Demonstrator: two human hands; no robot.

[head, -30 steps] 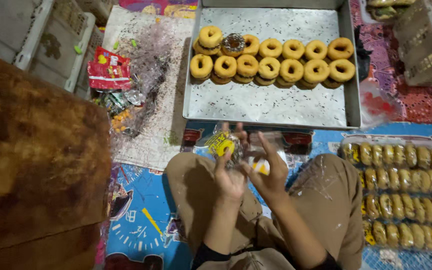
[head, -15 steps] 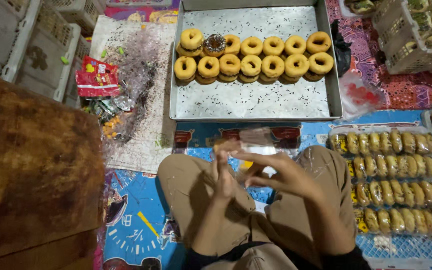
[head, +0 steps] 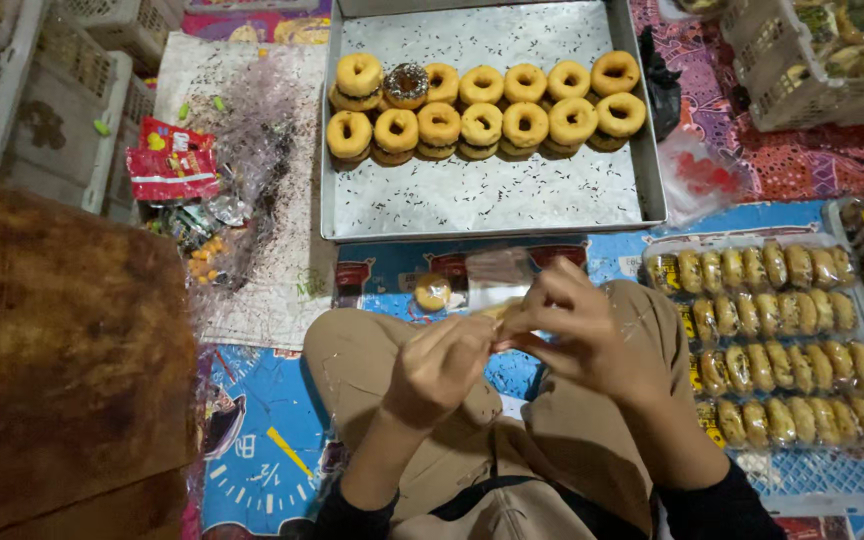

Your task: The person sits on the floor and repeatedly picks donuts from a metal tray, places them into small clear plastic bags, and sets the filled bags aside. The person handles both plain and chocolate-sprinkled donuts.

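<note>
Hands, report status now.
Left hand and right hand together, both pinching a clear plastic bag over the lap. Doughnut tray ahead, untouched. Nothing between hands and tray.

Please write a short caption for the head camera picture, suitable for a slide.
Both hands, left hand and right hand, pinch a clear plastic wrapper above a tray of doughnuts.

We see a clear bag (head: 497, 278) held upright above the lap, mouth pinched shut (contents unclear); a small yellow doughnut (head: 432, 292) lies just left of it.
</note>
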